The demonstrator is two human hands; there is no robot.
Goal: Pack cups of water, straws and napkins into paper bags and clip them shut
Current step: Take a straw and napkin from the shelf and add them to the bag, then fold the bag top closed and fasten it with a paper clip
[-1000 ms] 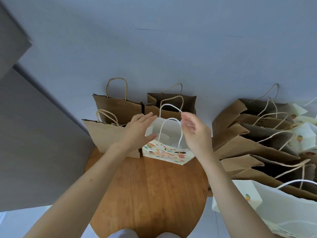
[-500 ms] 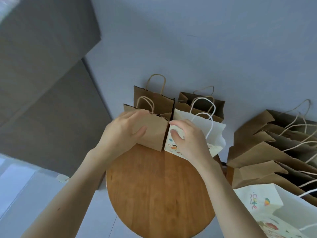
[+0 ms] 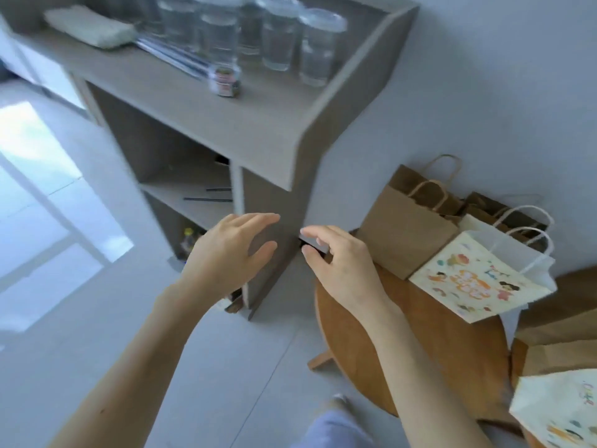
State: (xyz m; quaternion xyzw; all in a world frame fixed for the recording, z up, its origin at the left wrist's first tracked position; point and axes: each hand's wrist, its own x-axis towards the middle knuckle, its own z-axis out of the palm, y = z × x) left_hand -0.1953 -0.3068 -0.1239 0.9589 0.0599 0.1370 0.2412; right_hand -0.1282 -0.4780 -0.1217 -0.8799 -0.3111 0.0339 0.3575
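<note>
Nearest, lower right: a second printed bag (image 3: 562, 412), partly out of view.

Left hand (image 3: 226, 257): grip open, fingers spread, holding nothing, raised over the floor.

Right hand (image 3: 345, 273): grip closed on a small dark piece (image 3: 312, 243), pinched between thumb and fingertips; too blurred to name. It was held beyond the left edge of the round wooden tabletop (image 3: 420, 357).

White printed bag (image 3: 468, 282): upright on the tabletop, right of the right hand and apart from it.

Brown bag (image 3: 403, 240): upright just behind, touching the white one.

Shelf unit (image 3: 258, 124), farthest: its top carried cups of water (image 3: 277, 40), straws (image 3: 174, 56), napkins (image 3: 90, 25) and a small jar (image 3: 225, 80), all well apart from both hands.
</note>
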